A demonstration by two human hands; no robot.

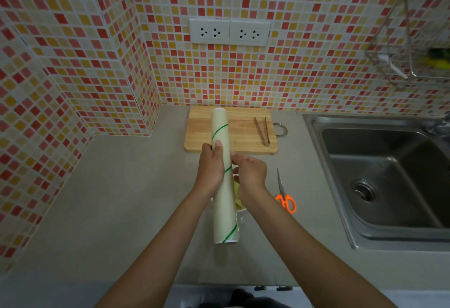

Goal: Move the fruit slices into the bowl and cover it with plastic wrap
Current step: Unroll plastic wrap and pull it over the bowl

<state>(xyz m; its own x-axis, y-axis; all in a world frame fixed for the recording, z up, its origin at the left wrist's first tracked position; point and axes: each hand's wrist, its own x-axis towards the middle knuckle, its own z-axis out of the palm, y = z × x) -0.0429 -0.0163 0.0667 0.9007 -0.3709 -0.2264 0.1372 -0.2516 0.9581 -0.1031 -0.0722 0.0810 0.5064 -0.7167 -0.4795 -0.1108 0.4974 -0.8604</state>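
Note:
A long pale roll of plastic wrap with green stripes is held lengthwise above the counter. My left hand grips the roll around its middle. My right hand touches the roll's right side with its fingertips, pinching at the edge. Under the roll and my hands a white bowl is mostly hidden; yellow fruit slices show inside it. The wooden cutting board behind carries no fruit.
Metal tongs lie on the board's right part. Orange-handled scissors lie on the grey counter right of the bowl. A steel sink fills the right side. A wire rack hangs on the tiled wall.

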